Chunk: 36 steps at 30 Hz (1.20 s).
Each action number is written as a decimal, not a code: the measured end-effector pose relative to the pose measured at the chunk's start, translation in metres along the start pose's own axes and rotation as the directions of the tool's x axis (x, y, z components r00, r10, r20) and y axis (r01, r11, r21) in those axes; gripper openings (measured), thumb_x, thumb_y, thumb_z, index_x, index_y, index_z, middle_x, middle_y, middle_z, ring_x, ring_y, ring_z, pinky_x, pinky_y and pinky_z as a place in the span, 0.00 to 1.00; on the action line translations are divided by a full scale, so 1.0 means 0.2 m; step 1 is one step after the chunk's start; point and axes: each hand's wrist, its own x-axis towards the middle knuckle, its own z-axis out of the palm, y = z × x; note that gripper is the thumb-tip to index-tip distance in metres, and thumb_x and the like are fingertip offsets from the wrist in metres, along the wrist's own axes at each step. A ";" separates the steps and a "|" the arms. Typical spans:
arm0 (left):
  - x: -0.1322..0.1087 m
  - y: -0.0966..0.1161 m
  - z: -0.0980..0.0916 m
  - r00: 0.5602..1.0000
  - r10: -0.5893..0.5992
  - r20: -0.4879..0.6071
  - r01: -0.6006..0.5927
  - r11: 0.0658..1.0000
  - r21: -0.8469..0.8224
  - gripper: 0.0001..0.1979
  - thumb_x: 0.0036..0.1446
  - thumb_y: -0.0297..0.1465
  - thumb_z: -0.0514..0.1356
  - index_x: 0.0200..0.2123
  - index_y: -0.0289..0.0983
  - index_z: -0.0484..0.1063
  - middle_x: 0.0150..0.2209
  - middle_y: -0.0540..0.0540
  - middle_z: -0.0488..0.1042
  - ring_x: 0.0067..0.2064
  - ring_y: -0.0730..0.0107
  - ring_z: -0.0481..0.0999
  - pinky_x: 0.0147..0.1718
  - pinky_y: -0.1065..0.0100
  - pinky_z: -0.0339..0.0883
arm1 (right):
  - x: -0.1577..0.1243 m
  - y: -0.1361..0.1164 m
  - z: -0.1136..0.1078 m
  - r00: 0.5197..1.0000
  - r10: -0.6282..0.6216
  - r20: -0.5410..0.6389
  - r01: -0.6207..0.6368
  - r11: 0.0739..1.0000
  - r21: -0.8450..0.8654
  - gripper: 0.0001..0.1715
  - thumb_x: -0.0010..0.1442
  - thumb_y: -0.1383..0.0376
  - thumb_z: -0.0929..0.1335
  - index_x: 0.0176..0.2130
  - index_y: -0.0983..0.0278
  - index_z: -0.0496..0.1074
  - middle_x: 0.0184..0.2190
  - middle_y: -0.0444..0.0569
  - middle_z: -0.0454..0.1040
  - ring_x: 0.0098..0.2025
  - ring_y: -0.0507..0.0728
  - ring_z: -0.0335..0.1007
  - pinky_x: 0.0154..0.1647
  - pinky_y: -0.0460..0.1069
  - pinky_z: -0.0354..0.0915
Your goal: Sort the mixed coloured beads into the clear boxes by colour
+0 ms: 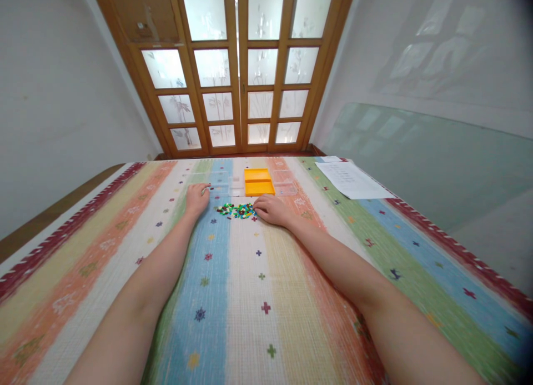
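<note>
As my two forearms run forward from the near edge, they lie bare on the striped cloth (245,296), which covers the whole work surface in lengthwise bands of blue, white, yellow, orange and green with small cross and star marks. My left hand (196,199) rests palm down on the blue-green band, fingers laid out flat and close together, pointing forward and to the right, with nothing visible in its grasp. Its fingertips reach the near left corner of a clear tray (225,186), though I cannot tell whether they touch it. My right hand (270,209) rests palm down on the cloth, fingers bent and drawn together toward the left. Their tips meet the right end of the pile of small coloured pieces (235,210), and I cannot tell whether a piece is pinched between them. The pile lies between the two hands, spread in a low strip of green, blue, yellow and dark pieces. Just beyond the pile stands a yellow tray (259,182), with a second clear tray (287,189) beside it on the right. Farther right, a sheet of paper (352,179) lies on the green band. Beyond the table's far edge stands a wooden door (239,74) with frosted panes, and a large glass pane (437,163) leans along the right wall.
</note>
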 end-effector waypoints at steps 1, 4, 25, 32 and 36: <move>0.00 0.00 0.00 1.000 0.005 0.013 -0.005 1.000 -0.001 0.17 0.62 0.32 0.54 0.47 0.40 0.81 0.51 0.41 0.80 0.58 0.52 0.73 0.64 0.49 0.61 | 0.00 0.00 0.00 1.000 0.009 0.005 -0.009 1.000 0.000 0.15 0.69 0.67 0.65 0.44 0.60 0.82 0.48 0.51 0.81 0.51 0.60 0.73 0.57 0.54 0.64; -0.01 0.02 0.01 0.999 0.028 0.044 -0.027 1.000 -0.015 0.16 0.61 0.32 0.55 0.46 0.42 0.81 0.50 0.43 0.81 0.58 0.53 0.73 0.65 0.49 0.61 | 0.00 0.01 0.01 1.000 0.026 0.013 -0.026 1.000 0.000 0.16 0.68 0.67 0.65 0.46 0.60 0.82 0.49 0.51 0.81 0.52 0.59 0.74 0.58 0.53 0.65; -0.09 0.30 0.05 0.840 0.444 0.311 -0.444 0.893 -0.077 0.14 0.68 0.33 0.55 0.48 0.41 0.81 0.49 0.41 0.80 0.56 0.56 0.73 0.61 0.50 0.64 | -0.02 0.15 -0.03 0.793 0.391 -0.467 -0.450 0.893 -0.017 0.18 0.69 0.67 0.63 0.49 0.63 0.81 0.52 0.56 0.80 0.54 0.63 0.73 0.61 0.58 0.60; -0.11 0.37 0.05 0.792 0.484 0.371 -0.490 0.868 -0.086 0.15 0.69 0.34 0.54 0.49 0.41 0.80 0.50 0.41 0.80 0.55 0.55 0.74 0.60 0.50 0.65 | -0.04 0.20 -0.05 0.666 0.526 -0.529 -0.611 0.791 0.017 0.20 0.71 0.65 0.60 0.48 0.65 0.80 0.52 0.58 0.79 0.55 0.66 0.70 0.59 0.60 0.56; -0.12 0.37 0.06 0.775 0.496 0.391 -0.495 0.862 -0.112 0.16 0.69 0.35 0.54 0.50 0.41 0.81 0.50 0.41 0.80 0.55 0.56 0.74 0.60 0.50 0.65 | -0.03 0.20 -0.03 0.662 0.561 -0.496 -0.652 0.758 -0.013 0.20 0.71 0.65 0.61 0.53 0.66 0.78 0.54 0.61 0.77 0.57 0.67 0.67 0.60 0.61 0.56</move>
